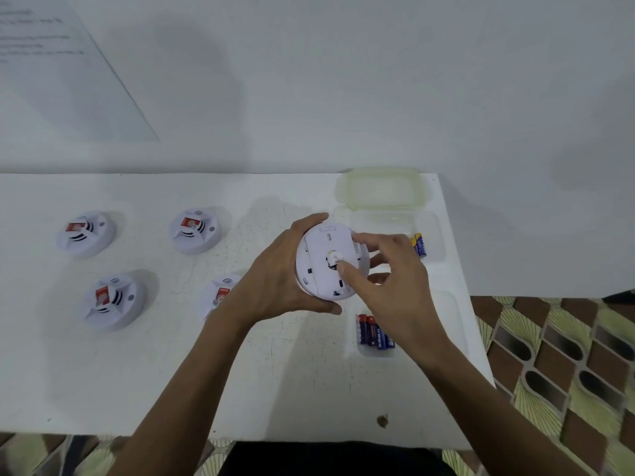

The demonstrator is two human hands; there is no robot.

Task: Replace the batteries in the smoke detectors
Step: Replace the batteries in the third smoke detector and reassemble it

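Above table (137, 372), right side: left hand (275, 276) gripped overturned smoke detector (321, 249) round rim, back up. Right hand (395, 286) held nothing, forefinger pressing centre tab (334, 259). Step: probably opening battery bay. Next: free cover, fetch batteries (372, 331) lying nearby.

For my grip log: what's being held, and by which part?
The left hand grips the smoke detector, back up, by its round rim. The right hand presses a thumb on its back; whether it grips is unclear.

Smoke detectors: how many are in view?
5. On the table: back-left detector, back-centre detector, front-left detector, front-centre detector, partly behind the left hand, which holds the held detector.
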